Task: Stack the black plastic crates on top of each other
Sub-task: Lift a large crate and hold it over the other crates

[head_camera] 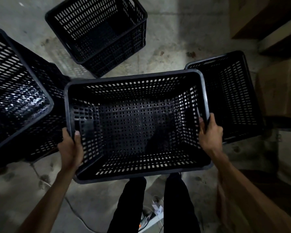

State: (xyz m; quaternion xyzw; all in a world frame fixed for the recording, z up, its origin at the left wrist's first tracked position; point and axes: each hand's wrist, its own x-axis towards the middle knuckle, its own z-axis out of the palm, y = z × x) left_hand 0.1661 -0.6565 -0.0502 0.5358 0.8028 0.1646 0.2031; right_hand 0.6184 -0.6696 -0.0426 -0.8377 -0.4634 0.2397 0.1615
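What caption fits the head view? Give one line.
Left hand and right hand grip an empty black crate by its side rims; other crates stand around.

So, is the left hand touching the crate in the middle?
Touching. The head view shows the left hand gripping the middle crate at its left rim, with the thumb curled over the rim onto the inside wall.

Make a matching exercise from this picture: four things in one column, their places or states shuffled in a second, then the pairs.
Column one
1. centre crate
2. far crate
3. left hand
4. right hand

Column two
a. grips the centre crate's right rim
b. stands on the floor, touched by no hand
c. grips the centre crate's left rim
d. held by both hands

Pairs: 1-d, 2-b, 3-c, 4-a
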